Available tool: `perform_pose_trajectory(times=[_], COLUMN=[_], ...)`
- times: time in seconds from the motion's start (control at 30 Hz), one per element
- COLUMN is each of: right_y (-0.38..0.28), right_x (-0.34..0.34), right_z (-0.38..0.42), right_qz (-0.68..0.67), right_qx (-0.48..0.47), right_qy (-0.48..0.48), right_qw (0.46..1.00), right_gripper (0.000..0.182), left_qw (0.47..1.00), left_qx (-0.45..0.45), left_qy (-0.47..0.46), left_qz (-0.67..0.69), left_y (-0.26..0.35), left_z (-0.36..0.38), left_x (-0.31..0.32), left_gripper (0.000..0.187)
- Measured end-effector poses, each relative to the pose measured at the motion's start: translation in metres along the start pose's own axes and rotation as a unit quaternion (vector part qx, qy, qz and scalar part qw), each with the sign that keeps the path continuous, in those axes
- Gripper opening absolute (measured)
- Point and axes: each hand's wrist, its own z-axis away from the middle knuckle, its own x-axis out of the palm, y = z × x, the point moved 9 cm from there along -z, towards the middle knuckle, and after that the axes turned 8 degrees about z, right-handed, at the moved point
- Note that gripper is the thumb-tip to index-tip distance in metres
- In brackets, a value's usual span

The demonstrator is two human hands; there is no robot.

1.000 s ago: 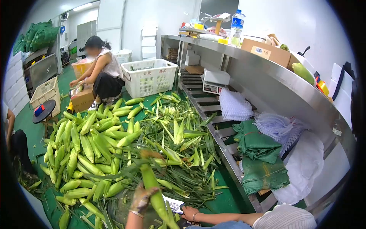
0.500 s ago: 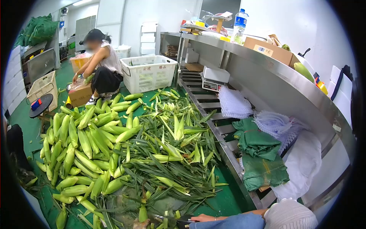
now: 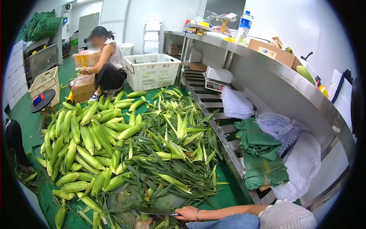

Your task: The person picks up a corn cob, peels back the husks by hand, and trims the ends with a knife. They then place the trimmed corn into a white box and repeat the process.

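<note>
Corn [image 3: 87,140] lies on the green floor [image 3: 232,192], in the head view, as a large heap of cobs with their leaves on; taking the right hand as centre of the clock, this heap is between ten and eleven o'clock. The right hand [image 3: 186,213] is closed around the handle of a knife [image 3: 158,211], whose blade points to nine o'clock. The left hand [image 3: 143,223], in a glove, is between eight and nine o'clock, near the blade and cut by the lower edge. One cob end seems to be at its fingers, but I cannot tell how far they are closed. Loose leaves [image 3: 173,182] spread toward twelve o'clock, and the metal bench [image 3: 274,64] stands at one o'clock. At eleven o'clock another person [image 3: 114,57] crouches beside a box [image 3: 82,92]. I judge the step in hand as cutting at a cob. Such a cut calls for holding the cob steady, with the left fingers away from the blade.
</note>
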Motion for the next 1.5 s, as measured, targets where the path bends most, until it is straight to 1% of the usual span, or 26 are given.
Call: perform_pose_trajectory(times=[0.07,0.13,0.3,0.4,0.43,0.47,0.5,0.53,0.57,0.6,0.63,0.67,0.73,0.77,0.8,0.9,1.0,1.03,1.1,1.13,1.17,1.23,1.27,1.33,1.43,1.5], right_y=[0.006,0.029,0.04,0.053,0.055,0.06,0.048,0.036,0.031,0.038,0.053,0.048,0.051,0.056,0.051,0.018,-0.024,-0.039,-0.042,-0.043,-0.029,0.022,0.04,0.043,0.023,-0.002], right_x=[0.003,0.005,0.006,0.031,0.032,0.037,0.019,0.01,0.001,0.009,0.017,0.016,0.019,0.017,-0.001,-0.045,-0.096,-0.111,-0.105,-0.097,-0.07,0.001,0.021,0.018,-0.013,-0.038], right_z=[-0.005,-0.007,-0.017,-0.014,-0.012,-0.012,-0.004,0.004,0.014,0.016,0.017,0.021,0.024,0.015,0.004,-0.017,-0.022,-0.022,-0.031,-0.036,-0.047,-0.062,-0.06,-0.056,-0.057,-0.049], right_qz=[0.032,0.003,-0.031,-0.288,-0.346,-0.333,-0.33,-0.378,-0.393,-0.418,-0.327,-0.387,-0.45,-0.337,-0.211,-0.188,-0.231,-0.221,-0.217,-0.212,-0.19,-0.099,-0.064,-0.169,-0.16,-0.172], right_qx=[0.006,0.126,0.09,0.178,0.178,0.151,0.126,0.093,0.105,0.081,0.108,0.115,0.227,0.169,0.103,0.1,-0.023,-0.069,-0.09,-0.11,-0.117,-0.017,0.036,0.102,0.073,0.056], right_qy=[-0.017,-0.04,-0.026,-0.123,-0.122,-0.124,-0.115,-0.133,-0.152,-0.121,-0.11,-0.082,-0.044,0.022,0.105,0.127,0.225,0.241,0.226,0.214,0.193,0.085,0.049,0.042,0.099,0.124], right_qw=[0.999,0.991,0.995,0.933,0.913,0.922,0.928,0.911,0.901,0.897,0.932,0.911,0.863,0.926,0.966,0.969,0.946,0.942,0.945,0.947,0.956,0.991,0.996,0.979,0.98,0.976], right_gripper=[0.035,0.045,0.045,0.051,0.053,0.052,0.048,0.046,0.045,0.043,0.039,0.033,0.024,0.023,0.023,0.027,0.023,0.022,0.022,0.022,0.023,0.027,0.028,0.033,0.035,0.033], left_qw=[1.0,1.0,1.0,1.0,0.999,0.996,0.994,0.993,0.987,0.99,0.988,0.988,0.994,0.991,0.982,0.952,0.953,0.954,0.98,0.98,0.993,0.997,0.996,0.995,0.987,0.984], left_qx=[-0.002,-0.005,-0.02,-0.007,0.008,0.035,0.052,0.053,0.079,0.025,0.011,0.032,0.086,0.126,0.173,0.253,0.262,0.26,0.144,0.143,0.054,-0.013,-0.022,0.017,0.039,0.019], left_qy=[-0.002,0.0,0.002,0.03,0.047,0.082,0.091,0.094,0.123,0.054,0.014,0.008,-0.025,-0.05,-0.073,-0.127,-0.119,-0.119,-0.132,-0.132,-0.104,-0.044,-0.032,-0.063,-0.093,-0.085], left_qz=[-0.004,-0.005,-0.007,0.001,0.001,0.0,0.023,0.047,0.061,0.131,0.157,0.149,0.062,0.017,-0.031,-0.116,-0.089,-0.089,-0.028,-0.031,0.021,0.067,0.074,0.08,0.128,0.158], left_y=[-0.001,-0.002,-0.014,-0.012,-0.01,-0.002,0.006,0.002,-0.001,-0.023,-0.006,-0.008,-0.01,-0.008,-0.003,-0.007,-0.024,-0.025,-0.03,-0.024,-0.028,-0.038,-0.04,-0.026,-0.016,-0.027], left_z=[0.001,0.003,0.001,0.007,0.011,0.019,0.018,0.012,0.006,-0.012,-0.004,-0.02,-0.022,-0.02,-0.02,-0.03,-0.047,-0.05,-0.053,-0.047,-0.044,-0.041,-0.038,-0.025,-0.015,-0.018], left_x=[0.001,0.004,0.011,0.005,-0.002,-0.018,-0.029,-0.03,-0.03,-0.015,-0.029,-0.03,-0.022,-0.017,-0.011,0.012,0.022,0.023,0.015,0.013,0.001,-0.011,-0.014,-0.01,0.0,0.011], left_gripper=[0.057,0.056,0.055,0.052,0.049,0.044,0.06,0.078,0.088,0.095,0.1,0.09,0.072,0.063,0.056,0.044,0.042,0.042,0.043,0.043,0.043,0.053,0.053,0.054,0.055,0.049])
